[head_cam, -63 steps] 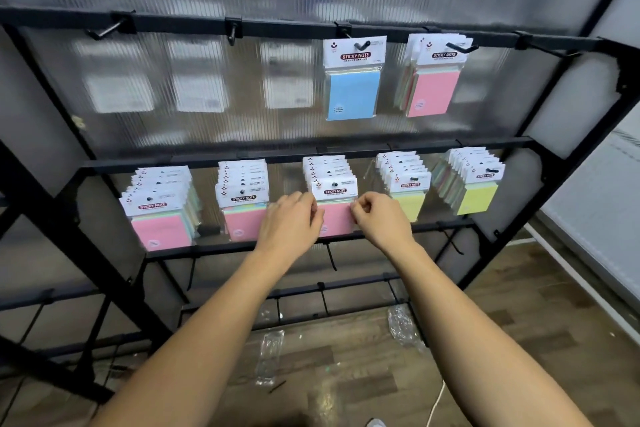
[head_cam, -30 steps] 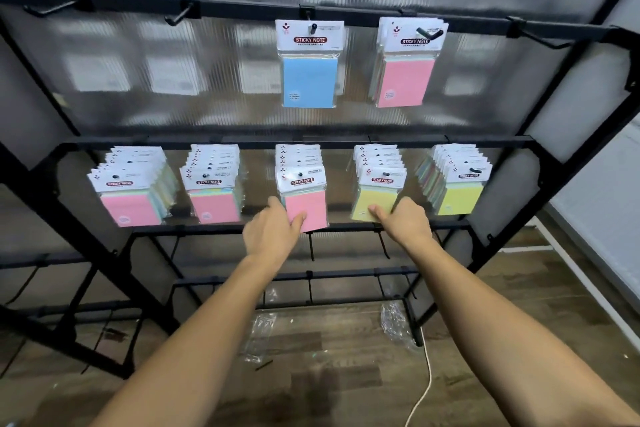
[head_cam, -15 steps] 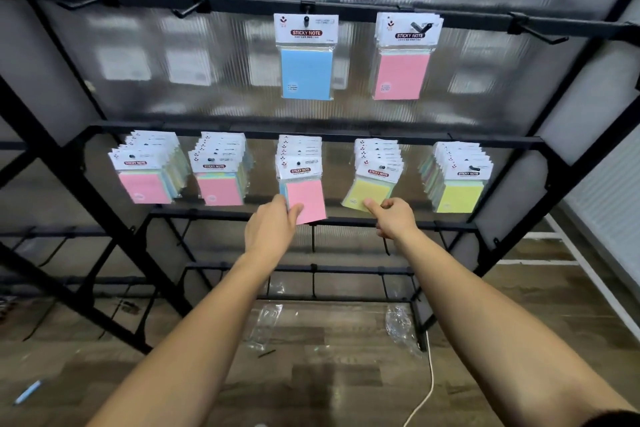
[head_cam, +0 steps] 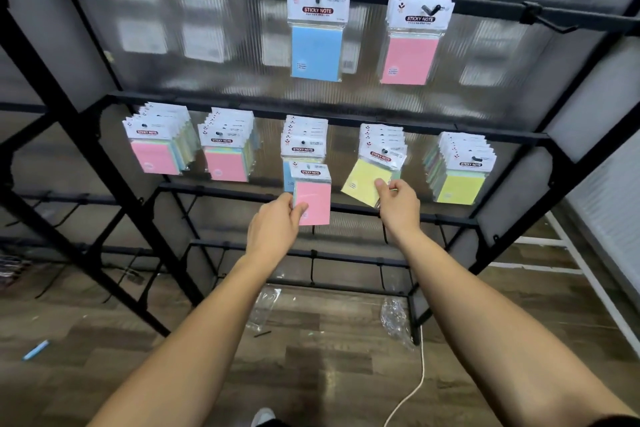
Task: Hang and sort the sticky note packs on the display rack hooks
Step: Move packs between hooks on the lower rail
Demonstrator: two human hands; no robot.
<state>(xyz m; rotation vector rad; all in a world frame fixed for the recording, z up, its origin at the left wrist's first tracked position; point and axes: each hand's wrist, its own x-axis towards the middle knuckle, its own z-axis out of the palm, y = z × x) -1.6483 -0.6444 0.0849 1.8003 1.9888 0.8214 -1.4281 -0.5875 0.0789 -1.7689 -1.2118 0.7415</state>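
1. Seven hook-hung groups of sticky note packs are counted: five on the middle rail (head_cam: 346, 121), two above.
2. A pink pack (head_cam: 311, 199), upright, is pinched by the left hand (head_cam: 273, 229), off its hook.
3. A tilted yellow pack (head_cam: 367, 180) is pinched by the right hand (head_cam: 398, 204).
4. Rear packs are largely hidden.

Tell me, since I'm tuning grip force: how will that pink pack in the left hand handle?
The pink pack looks light: the left hand holds it up by one lower corner. The square pad probably stays stiff. Its glossy clear sleeve may be slippery.
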